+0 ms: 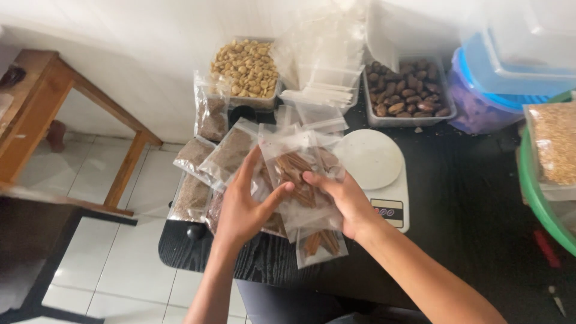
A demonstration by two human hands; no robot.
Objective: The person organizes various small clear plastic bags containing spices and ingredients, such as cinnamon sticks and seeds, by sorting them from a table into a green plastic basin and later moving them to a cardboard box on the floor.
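Two hands at frame centre grasp one clear packet of brown sticks (pixel 298 180): left hand (pixel 243 207) on its left edge, right hand (pixel 345 201) on its right; white scale (pixel 375 165) just beside.

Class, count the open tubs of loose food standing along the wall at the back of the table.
2. A tub of pale nuts stands at back left; a tub of dark dates stands at back right, past the scale. Others may be hidden.
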